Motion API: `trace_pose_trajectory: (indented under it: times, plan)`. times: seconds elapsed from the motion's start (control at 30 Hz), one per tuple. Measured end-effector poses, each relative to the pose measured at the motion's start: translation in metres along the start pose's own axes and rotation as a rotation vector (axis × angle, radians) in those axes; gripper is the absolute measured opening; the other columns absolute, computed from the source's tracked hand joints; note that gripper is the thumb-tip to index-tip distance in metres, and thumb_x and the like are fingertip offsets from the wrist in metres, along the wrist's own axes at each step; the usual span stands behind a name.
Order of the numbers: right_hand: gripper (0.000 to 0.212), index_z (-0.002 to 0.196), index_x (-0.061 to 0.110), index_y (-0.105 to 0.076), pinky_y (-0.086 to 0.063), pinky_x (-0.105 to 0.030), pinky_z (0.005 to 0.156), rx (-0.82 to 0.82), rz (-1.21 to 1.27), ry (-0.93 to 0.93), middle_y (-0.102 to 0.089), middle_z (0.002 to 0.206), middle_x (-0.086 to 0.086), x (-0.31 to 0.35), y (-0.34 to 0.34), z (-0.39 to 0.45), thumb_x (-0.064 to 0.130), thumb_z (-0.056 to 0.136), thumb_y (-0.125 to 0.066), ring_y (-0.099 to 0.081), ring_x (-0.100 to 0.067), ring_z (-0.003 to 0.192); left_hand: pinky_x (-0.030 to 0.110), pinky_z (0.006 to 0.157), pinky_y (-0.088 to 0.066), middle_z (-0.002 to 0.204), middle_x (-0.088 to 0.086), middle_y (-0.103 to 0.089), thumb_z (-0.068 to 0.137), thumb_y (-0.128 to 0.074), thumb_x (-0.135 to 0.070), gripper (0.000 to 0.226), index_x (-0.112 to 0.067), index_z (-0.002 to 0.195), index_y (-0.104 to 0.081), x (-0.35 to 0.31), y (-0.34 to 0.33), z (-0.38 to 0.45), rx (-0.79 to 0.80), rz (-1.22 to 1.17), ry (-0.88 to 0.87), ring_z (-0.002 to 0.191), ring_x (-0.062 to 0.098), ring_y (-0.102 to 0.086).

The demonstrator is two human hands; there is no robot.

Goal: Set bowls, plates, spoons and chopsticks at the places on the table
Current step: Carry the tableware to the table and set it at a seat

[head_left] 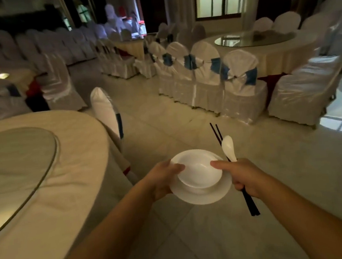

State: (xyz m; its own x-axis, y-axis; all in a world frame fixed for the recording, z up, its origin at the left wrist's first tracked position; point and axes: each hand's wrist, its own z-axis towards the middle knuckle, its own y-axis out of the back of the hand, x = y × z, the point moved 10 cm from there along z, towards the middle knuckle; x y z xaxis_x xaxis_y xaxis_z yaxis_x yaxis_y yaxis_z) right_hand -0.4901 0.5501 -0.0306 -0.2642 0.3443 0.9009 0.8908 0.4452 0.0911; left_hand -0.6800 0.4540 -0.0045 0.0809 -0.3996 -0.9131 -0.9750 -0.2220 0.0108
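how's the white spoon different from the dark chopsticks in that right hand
The white ceramic spoon is short, broad and rounded; the dark slender chopsticks are long, thin and straight. The spoon shows only above the right hand; the chopsticks stick out both above and below it. Both are gripped together in that hand.

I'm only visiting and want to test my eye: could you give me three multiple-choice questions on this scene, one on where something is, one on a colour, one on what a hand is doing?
1. Where is the bowl?
A. on the round table
B. on the plate carried between both hands
C. on a chair

2. What colour are the chopsticks?
A. dark
B. white
C. red

3. What does the right hand grip?
A. nothing
B. only the plate
C. the chopsticks and spoon

Answers:
1 B: the bowl sits on the plate, held by the left hand and the right hand.
2 A: the chopsticks look black.
3 C: the white spoon and chopsticks stick out of its curled fingers.
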Motion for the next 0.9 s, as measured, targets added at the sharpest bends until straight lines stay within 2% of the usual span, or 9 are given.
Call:
trace_pose_trajectory:
  times: [0.13, 0.23, 0.33, 0.47, 0.57, 0.7, 0.9]
  plan:
    - [0.046, 0.097, 0.004, -0.063, -0.025, -0.022, 0.037, 0.076, -0.094, 0.059, -0.041, 0.056, 0.000, 0.055, -0.019, 0.066, 0.040, 0.073, -0.080, -0.029, -0.010, 0.038, 0.040, 0.072, -0.059, 0.119, 0.013, -0.061, 0.091, -0.063, -0.022, 0.028, -0.020, 0.118, -0.057, -0.027, 0.038, 0.039, -0.130, -0.045, -0.001, 0.106, 0.032, -0.061]
    - [0.048, 0.100, 0.005, -0.063, -0.026, -0.023, 0.037, 0.150, -0.136, 0.080, -0.045, 0.060, -0.002, 0.085, -0.044, 0.108, 0.041, 0.072, -0.080, -0.031, -0.010, 0.038, 0.039, 0.069, -0.059, 0.117, 0.011, -0.062, 0.090, -0.065, -0.026, 0.041, -0.016, 0.128, -0.054, -0.040, 0.069, 0.064, -0.218, -0.072, 0.004, 0.105, 0.031, -0.061]
    - [0.047, 0.101, 0.006, -0.063, -0.028, -0.024, 0.038, 0.202, -0.170, 0.101, -0.049, 0.065, -0.004, 0.111, -0.072, 0.153, 0.040, 0.073, -0.080, -0.033, -0.009, 0.039, 0.046, 0.079, -0.059, 0.118, 0.011, -0.062, 0.089, -0.066, -0.028, 0.048, -0.016, 0.133, -0.053, -0.051, 0.107, 0.095, -0.331, -0.101, 0.019, 0.105, 0.031, -0.062]
    - [0.048, 0.102, 0.006, -0.063, -0.029, -0.023, 0.037, 0.245, -0.221, 0.114, -0.050, 0.060, -0.001, 0.148, -0.110, 0.220, 0.041, 0.073, -0.079, -0.036, -0.008, 0.037, 0.051, 0.089, -0.055, 0.119, 0.010, -0.061, 0.089, -0.067, -0.028, 0.048, -0.017, 0.134, -0.052, -0.068, 0.161, 0.147, -0.444, -0.112, 0.050, 0.107, 0.030, -0.060]
    - [0.048, 0.102, 0.005, -0.064, -0.028, -0.023, 0.036, 0.254, -0.218, 0.127, -0.049, 0.052, 0.003, 0.182, -0.135, 0.275, 0.041, 0.073, -0.080, -0.034, -0.007, 0.035, 0.054, 0.093, -0.053, 0.122, 0.011, -0.061, 0.088, -0.068, -0.026, 0.051, -0.016, 0.135, -0.052, -0.095, 0.202, 0.197, -0.465, -0.126, 0.043, 0.110, 0.032, -0.060]
    - [0.050, 0.104, 0.005, -0.064, -0.028, -0.023, 0.037, 0.261, -0.251, 0.171, -0.049, 0.061, 0.000, 0.245, -0.157, 0.343, 0.042, 0.074, -0.079, -0.035, -0.008, 0.040, 0.049, 0.087, -0.057, 0.120, 0.012, -0.061, 0.090, -0.065, -0.024, 0.049, -0.012, 0.135, -0.051, -0.147, 0.243, 0.261, -0.433, -0.157, -0.029, 0.107, 0.031, -0.061]
    - [0.053, 0.103, 0.002, -0.062, -0.028, -0.022, 0.036, 0.297, -0.263, 0.204, -0.045, 0.053, 0.001, 0.318, -0.179, 0.442, 0.042, 0.073, -0.079, -0.034, -0.009, 0.036, 0.044, 0.077, -0.057, 0.122, 0.017, -0.060, 0.092, -0.062, -0.019, 0.047, -0.007, 0.136, -0.049, -0.210, 0.287, 0.345, -0.441, -0.212, -0.059, 0.107, 0.034, -0.061]
